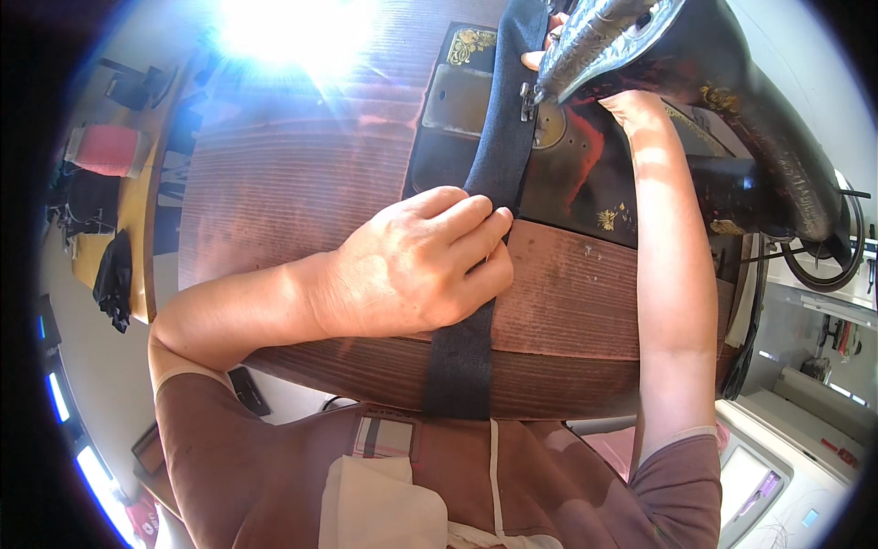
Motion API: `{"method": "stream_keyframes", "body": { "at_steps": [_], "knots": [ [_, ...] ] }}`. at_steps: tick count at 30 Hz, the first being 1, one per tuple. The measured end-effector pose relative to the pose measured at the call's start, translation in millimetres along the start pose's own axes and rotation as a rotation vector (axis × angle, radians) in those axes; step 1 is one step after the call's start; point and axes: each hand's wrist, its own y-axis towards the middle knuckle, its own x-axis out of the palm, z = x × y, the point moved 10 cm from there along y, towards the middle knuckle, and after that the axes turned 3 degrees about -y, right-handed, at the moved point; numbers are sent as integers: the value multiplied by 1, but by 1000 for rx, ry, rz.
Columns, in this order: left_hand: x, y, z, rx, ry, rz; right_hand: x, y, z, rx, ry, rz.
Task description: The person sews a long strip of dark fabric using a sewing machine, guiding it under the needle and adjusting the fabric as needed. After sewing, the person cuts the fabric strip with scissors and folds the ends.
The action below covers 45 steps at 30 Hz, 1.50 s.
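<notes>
A long dark navy fabric strip [460, 366] runs from the table's near edge up under the presser foot [528, 101] of a black sewing machine [764, 119]. My left hand [425, 261] is closed over the strip just in front of the machine bed, its fingers curled round the cloth's edge. Reaching under the machine's arm, my right hand [533, 59] is mostly hidden by the machine head. Only a few fingertips show, beside the strip behind the foot; whether they grip it does not show.
The strip crosses the brown wooden table [293, 174] and hangs over its front edge. A handwheel [828, 247] stands at the machine's right end. At far left, a wooden bench [137, 210] carries a red thread cone [107, 150] and black cloth [113, 279].
</notes>
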Motion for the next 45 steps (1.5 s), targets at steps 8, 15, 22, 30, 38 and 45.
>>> {"method": "stream_keyframes", "body": {
  "at_steps": [8,15,22,30,38,45],
  "knots": [
    [0,3,-4,1,31,31,-4,7,15,-1,21,-23],
    [-2,5,-9,-21,0,62,-4,6,11,-28,-59,-22],
    [7,14,-10,-57,30,-100,-4,16,29,-27,-47,-37],
    [12,13,-11,-43,77,-98,6,0,-35,-123,349,-148],
    [11,14,-17,-57,57,-43,9,3,-45,-421,-1056,45],
    [9,19,-23,-69,16,-57,9,7,-52,-274,-822,-225]
  ]
}}
